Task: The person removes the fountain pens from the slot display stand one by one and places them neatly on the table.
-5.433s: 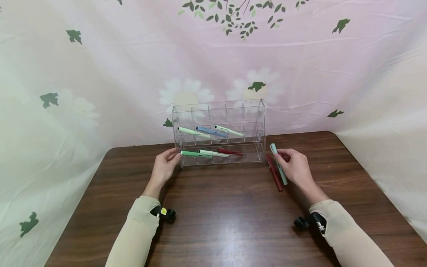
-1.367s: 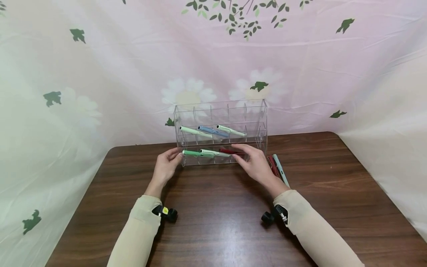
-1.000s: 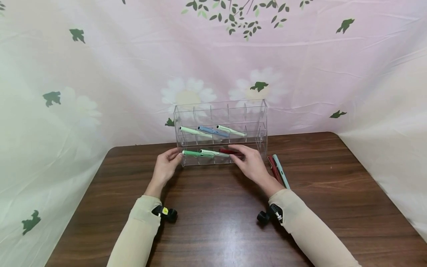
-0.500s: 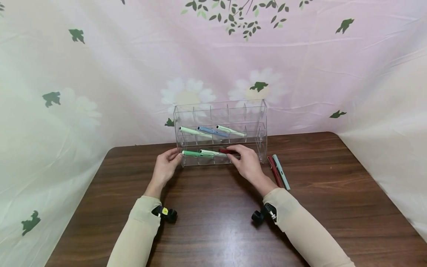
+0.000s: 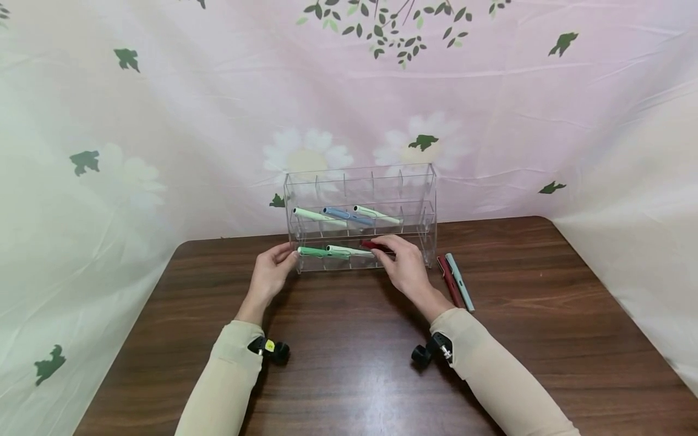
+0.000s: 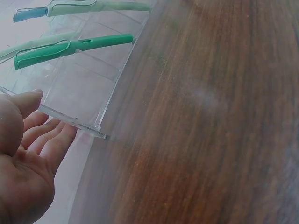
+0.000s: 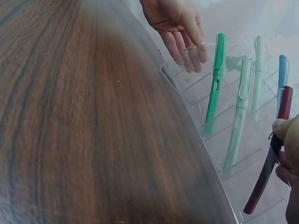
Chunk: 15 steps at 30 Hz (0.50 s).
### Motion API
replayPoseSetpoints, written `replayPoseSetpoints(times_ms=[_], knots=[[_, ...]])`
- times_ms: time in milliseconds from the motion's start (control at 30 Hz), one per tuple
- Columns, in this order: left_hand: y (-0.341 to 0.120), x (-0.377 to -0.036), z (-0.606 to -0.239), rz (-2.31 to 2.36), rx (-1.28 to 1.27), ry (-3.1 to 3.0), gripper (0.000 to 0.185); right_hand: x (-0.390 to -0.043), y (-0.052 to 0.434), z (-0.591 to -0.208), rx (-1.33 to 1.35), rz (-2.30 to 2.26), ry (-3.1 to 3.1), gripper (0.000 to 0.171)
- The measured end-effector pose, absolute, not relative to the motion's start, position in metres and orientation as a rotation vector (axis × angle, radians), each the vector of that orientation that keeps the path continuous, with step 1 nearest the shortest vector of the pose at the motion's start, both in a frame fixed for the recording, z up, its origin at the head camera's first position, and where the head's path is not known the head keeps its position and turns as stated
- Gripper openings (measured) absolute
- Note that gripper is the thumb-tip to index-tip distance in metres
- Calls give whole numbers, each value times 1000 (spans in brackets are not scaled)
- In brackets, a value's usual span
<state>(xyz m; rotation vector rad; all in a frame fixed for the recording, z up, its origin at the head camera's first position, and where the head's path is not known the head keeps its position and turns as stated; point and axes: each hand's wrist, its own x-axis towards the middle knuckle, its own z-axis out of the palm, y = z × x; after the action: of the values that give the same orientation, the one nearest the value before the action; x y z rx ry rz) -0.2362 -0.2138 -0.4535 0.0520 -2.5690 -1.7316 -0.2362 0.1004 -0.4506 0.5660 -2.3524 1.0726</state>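
A clear acrylic pen rack [image 5: 414,227] stands at the back of the table. My left hand [image 5: 269,272] holds its left side panel, thumb on one face and fingers on the other, as the left wrist view shows. My right hand [image 5: 406,266] pinches a dark red pen [image 7: 264,179] at the rack's lower tier; the pen slants among the dividers. Left of it in that tier lie a green pen [image 5: 322,252] and a pale green pen [image 5: 346,250]. The tier above carries a pale green pen [image 5: 316,216], a blue pen [image 5: 346,215] and another pale green pen [image 5: 376,213].
Right of the rack, another dark red pen [image 5: 449,280] and a light blue pen [image 5: 460,283] lie side by side on the brown wooden table [image 5: 349,363]. A patterned cloth [image 5: 218,121] hangs behind and at both sides.
My right hand has laid the light blue pen beside the red one on the table, moved left to the rack and taken hold of its dark red pen, now slightly shifted. My left hand stays put.
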Motion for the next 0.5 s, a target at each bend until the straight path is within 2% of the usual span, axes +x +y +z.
replayPoseSetpoints(times_ms=[500], knots=[[-213,-236,-454,-1715,46,-2574,44,-229,107,-437,609,1199,-2142,20]])
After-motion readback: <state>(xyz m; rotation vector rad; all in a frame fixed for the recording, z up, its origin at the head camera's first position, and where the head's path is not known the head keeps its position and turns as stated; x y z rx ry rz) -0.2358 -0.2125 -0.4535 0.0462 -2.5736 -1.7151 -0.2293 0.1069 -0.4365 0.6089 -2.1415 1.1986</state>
